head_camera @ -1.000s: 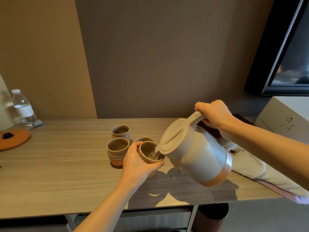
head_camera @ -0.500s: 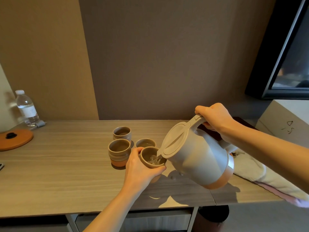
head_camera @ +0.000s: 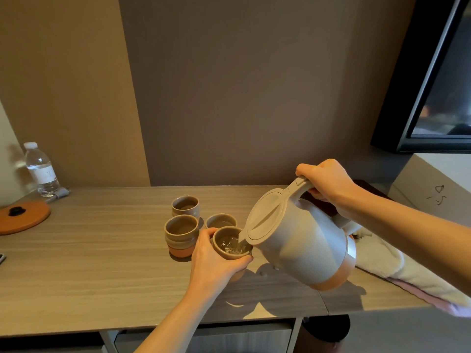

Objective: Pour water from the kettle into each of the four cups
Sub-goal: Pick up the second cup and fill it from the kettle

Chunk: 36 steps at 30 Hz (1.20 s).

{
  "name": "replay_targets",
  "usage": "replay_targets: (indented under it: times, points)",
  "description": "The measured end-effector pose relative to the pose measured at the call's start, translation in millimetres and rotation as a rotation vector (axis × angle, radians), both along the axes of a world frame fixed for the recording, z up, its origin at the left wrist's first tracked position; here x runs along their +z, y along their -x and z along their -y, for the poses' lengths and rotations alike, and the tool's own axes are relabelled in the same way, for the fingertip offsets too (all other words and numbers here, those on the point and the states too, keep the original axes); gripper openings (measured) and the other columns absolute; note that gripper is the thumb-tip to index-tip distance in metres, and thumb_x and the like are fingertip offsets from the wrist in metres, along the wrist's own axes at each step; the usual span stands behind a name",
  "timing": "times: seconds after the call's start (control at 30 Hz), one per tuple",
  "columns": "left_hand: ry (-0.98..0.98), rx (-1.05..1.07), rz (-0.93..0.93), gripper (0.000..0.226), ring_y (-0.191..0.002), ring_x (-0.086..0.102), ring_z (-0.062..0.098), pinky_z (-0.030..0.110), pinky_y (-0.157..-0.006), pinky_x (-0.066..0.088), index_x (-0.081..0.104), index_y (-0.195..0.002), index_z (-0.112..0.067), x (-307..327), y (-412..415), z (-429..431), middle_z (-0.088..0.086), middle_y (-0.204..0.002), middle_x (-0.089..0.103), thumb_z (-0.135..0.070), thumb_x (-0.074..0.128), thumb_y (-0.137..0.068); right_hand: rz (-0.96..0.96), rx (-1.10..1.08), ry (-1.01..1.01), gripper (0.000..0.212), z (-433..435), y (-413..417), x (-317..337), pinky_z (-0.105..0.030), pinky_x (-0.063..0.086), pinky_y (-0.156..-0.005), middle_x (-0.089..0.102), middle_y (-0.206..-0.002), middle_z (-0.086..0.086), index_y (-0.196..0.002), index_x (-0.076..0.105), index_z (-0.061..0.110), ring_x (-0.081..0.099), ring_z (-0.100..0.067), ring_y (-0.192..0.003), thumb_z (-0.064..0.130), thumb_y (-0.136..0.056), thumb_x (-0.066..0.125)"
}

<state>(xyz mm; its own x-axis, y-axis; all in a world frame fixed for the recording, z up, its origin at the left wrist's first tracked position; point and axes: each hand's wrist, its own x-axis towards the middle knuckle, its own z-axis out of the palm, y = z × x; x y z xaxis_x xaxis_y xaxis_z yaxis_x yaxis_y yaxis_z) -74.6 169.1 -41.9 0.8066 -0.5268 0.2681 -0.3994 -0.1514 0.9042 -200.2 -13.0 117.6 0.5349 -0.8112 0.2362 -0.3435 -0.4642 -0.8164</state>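
My right hand (head_camera: 327, 183) grips the handle of a grey kettle (head_camera: 300, 240) with an orange base band, tilted left so its spout hangs over a brown ceramic cup (head_camera: 230, 248). Water runs into that cup and ripples inside it. My left hand (head_camera: 212, 262) is wrapped around this cup's near side, holding it a little above the wooden table (head_camera: 89, 263). Three more brown cups stand just behind: one at the left (head_camera: 181, 234), one at the back (head_camera: 185, 206), and one partly hidden behind the held cup (head_camera: 220, 221).
A plastic water bottle (head_camera: 42, 170) and a round orange lid (head_camera: 21, 217) sit at the far left. A folded white towel (head_camera: 397, 270) lies at the right under my forearm. A pale box (head_camera: 433, 184) and a dark screen (head_camera: 443, 80) stand at the right.
The kettle has stayed tilted over the held cup and water has kept flowing into it. Both hands keep their grips; the view has shifted slightly.
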Motion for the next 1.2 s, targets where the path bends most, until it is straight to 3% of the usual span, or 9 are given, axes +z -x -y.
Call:
replay_targets:
  times: [0.33,0.43,0.57,0.7,0.9,1.2]
  points:
    - [0.029,0.019,-0.031,0.084,-0.101,0.055,0.009,0.019,-0.079,0.045,0.04,-0.111,-0.037,0.6,4.3,0.2,-0.022,-0.103,0.052,-0.042,0.093,-0.047,0.008,0.004,0.013,0.031,-1.0,3.0,-0.6,-0.039,0.053,-0.076,0.06,-0.077,-0.017,-0.067,0.063,0.004,0.06,-0.026,-0.076,0.027,-0.087,0.059]
    - [0.021,0.026,-0.027,0.085,-0.103,0.054,0.009,0.022,-0.081,0.047,0.04,-0.113,-0.036,0.6,4.7,0.1,-0.019,-0.105,0.052,-0.042,0.093,-0.047,0.014,0.001,-0.009,0.031,-0.9,4.0,-1.8,-0.036,0.049,-0.071,0.059,-0.076,-0.017,-0.067,0.063,0.004,0.058,-0.025,-0.074,0.028,-0.086,0.059]
    - [0.02,0.029,-0.031,0.085,-0.104,0.054,0.01,0.025,-0.085,0.049,0.04,-0.113,-0.035,1.0,5.6,-0.9,-0.017,-0.107,0.054,-0.04,0.094,-0.047,0.022,-0.013,-0.032,0.034,-1.0,5.8,-3.4,-0.037,0.052,-0.075,0.063,-0.083,-0.021,-0.078,0.068,-0.003,0.061,-0.027,-0.08,0.029,-0.086,0.059]
    - [0.018,0.032,-0.046,0.086,-0.106,0.052,0.011,0.025,-0.084,0.047,0.039,-0.116,-0.035,4.5,6.0,-0.9,-0.012,-0.113,0.053,-0.038,0.094,-0.049,0.064,-0.01,-0.092,0.03,-1.9,9.2,-3.3,-0.031,0.046,-0.066,0.057,-0.073,-0.015,-0.07,0.064,0.001,0.055,-0.021,-0.069,0.028,-0.085,0.06]
    - [0.033,0.04,-0.05,0.086,-0.109,0.052,0.012,0.023,-0.082,0.045,0.04,-0.118,-0.034,12.8,4.0,0.4,-0.01,-0.116,0.054,-0.039,0.093,-0.05,0.165,-0.021,-0.233,0.026,0.8,16.5,-5.5,-0.027,0.042,-0.062,0.055,-0.073,-0.01,-0.077,0.06,0.005,0.05,-0.017,-0.068,0.029,-0.087,0.059]
    - [0.071,0.046,-0.045,0.082,-0.104,0.053,0.013,0.016,-0.07,0.042,0.039,-0.113,-0.036,35.4,-6.6,7.4,-0.014,-0.108,0.054,-0.04,0.093,-0.051,0.346,-0.06,-0.389,0.028,2.0,26.8,-8.4,-0.027,0.034,-0.056,0.049,-0.047,0.001,-0.067,0.057,0.01,0.041,-0.013,-0.052,0.03,-0.087,0.058]
